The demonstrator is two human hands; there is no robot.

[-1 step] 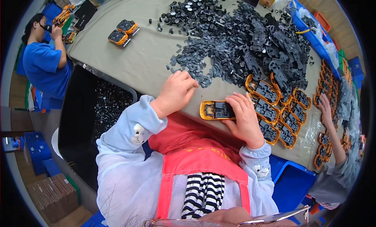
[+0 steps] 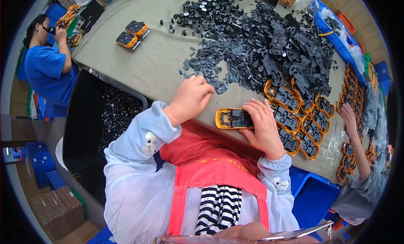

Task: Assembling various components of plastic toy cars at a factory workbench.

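My right hand (image 2: 265, 126) grips an orange toy car body (image 2: 225, 119) at the table's near edge. Its open underside faces up, with black parts inside, and my fingers and thumb cover its right end. My left hand (image 2: 191, 96) is closed, fingers bent together, beside the near edge of a spread of small dark grey plastic pieces (image 2: 210, 61). Whatever its fingertips may pinch is hidden. Right of my right hand, several orange car bodies (image 2: 288, 120) lie in rows, also underside up with black parts in them.
Black chassis parts (image 2: 290, 54) and wheel axles (image 2: 206, 10) heap up farther back. Two orange cars (image 2: 132, 33) stand far left. A black bin (image 2: 84, 117) of small parts is left of me. Another person's hand (image 2: 348, 120) reaches among car bodies at right; a blue-shirted person (image 2: 48, 69) works at left.
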